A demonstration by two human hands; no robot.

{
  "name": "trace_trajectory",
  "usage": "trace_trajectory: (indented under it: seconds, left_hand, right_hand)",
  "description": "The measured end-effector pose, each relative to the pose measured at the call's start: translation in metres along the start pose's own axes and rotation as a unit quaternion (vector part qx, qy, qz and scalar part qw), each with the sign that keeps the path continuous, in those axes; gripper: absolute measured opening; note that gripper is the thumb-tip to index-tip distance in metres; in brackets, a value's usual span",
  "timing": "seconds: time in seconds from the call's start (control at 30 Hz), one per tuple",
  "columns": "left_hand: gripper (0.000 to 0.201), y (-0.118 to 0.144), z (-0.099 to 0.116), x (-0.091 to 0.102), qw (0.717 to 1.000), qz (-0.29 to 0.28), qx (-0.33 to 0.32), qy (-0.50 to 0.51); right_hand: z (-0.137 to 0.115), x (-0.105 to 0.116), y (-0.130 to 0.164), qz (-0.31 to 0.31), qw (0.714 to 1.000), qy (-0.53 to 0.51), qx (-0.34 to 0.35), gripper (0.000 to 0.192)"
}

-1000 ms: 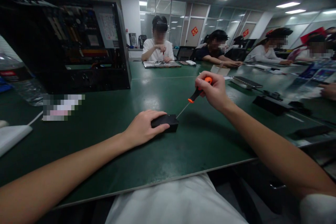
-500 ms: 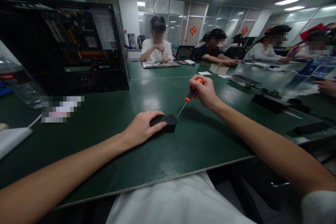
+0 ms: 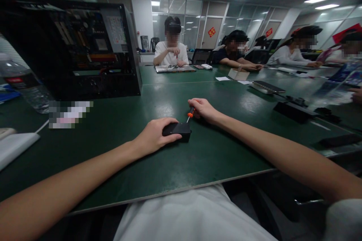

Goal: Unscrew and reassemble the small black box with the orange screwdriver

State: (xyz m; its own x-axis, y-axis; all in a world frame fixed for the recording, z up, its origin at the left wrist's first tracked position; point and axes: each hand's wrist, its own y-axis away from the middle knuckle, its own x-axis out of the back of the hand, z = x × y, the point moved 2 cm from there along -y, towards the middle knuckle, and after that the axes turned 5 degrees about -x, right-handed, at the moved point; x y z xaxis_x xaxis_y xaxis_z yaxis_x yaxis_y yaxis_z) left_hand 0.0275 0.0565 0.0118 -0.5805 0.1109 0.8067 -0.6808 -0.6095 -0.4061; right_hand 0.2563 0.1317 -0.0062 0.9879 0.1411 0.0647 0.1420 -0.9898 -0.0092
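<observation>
My left hand (image 3: 156, 134) grips a small black rectangular box (image 3: 184, 131) from its left, thumb along the near side and fingers over the far side. The box lies on the green table (image 3: 158, 173). In my right hand (image 3: 204, 108) is a screwdriver (image 3: 190, 113) with an orange and black handle, held in closed fingers. Its thin metal shaft points down toward the far right part of the box. Whether the tip touches the box or passes behind it I cannot tell.
An open computer case (image 3: 90, 52) stands at the left, with a plastic bottle (image 3: 28, 86) beside it. Right of my right arm lie a black device (image 3: 291, 113) and a flat dark slab (image 3: 268, 86). A small carton (image 3: 238, 74) sits farther back. Several people sit around the table.
My right hand has moved left and lower with the screwdriver, which now stands steeper, its shaft nearer the box's far side. My left hand keeps its grip on the box.
</observation>
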Motion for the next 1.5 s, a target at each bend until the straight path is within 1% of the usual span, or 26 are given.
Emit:
trace_trajectory:
  seconds: [0.3,0.43,0.5,0.57,0.67,0.77,0.93,1.03,1.17,1.37,1.5]
  left_hand:
    - [0.038,-0.002,0.006,-0.002,1.000,-0.002,-0.007,0.015]
    - [0.047,-0.004,0.009,-0.004,0.999,0.002,-0.009,0.037]
    - [0.056,-0.004,0.008,-0.001,0.998,-0.006,-0.012,0.054]
    - [0.060,-0.003,0.006,0.006,0.998,-0.021,-0.009,0.064]
    - [0.051,0.000,0.000,0.018,0.997,-0.051,0.016,0.058]
    - [0.048,0.004,-0.005,0.024,0.995,-0.054,0.054,0.065]
    - [0.052,0.004,-0.005,0.017,0.995,-0.021,0.078,0.065]
    - [0.052,0.000,-0.001,0.011,0.994,-0.018,0.086,0.070]
    - [0.051,-0.002,0.004,0.006,0.994,-0.012,0.087,0.072]
    - [0.047,-0.001,0.007,0.004,0.994,-0.009,0.081,0.070]
    - [0.047,0.000,0.008,0.004,0.995,0.002,0.075,0.069]
  right_hand:
    - [-0.005,0.000,0.004,-0.038,0.997,-0.025,-0.069,0.023]
    - [-0.008,-0.007,0.010,-0.055,0.994,-0.037,-0.085,0.020]
    - [-0.009,-0.009,0.011,-0.043,0.993,-0.058,-0.093,0.018]
    - [-0.009,-0.009,0.011,-0.023,0.992,-0.079,-0.096,0.016]
    - [-0.009,-0.008,0.010,0.001,0.991,-0.097,-0.090,0.016]
    - [-0.009,-0.008,0.011,0.024,0.990,-0.110,-0.079,0.014]
    - [-0.009,-0.009,0.010,0.079,0.987,-0.132,-0.054,0.011]
    - [-0.009,-0.006,0.007,0.094,0.984,-0.145,-0.048,0.011]
    - [-0.010,-0.003,0.004,0.097,0.981,-0.160,-0.052,0.007]
    - [-0.012,-0.007,0.007,0.082,0.983,-0.157,-0.045,0.009]
    - [-0.012,-0.002,0.004,0.107,0.981,-0.158,-0.018,0.008]
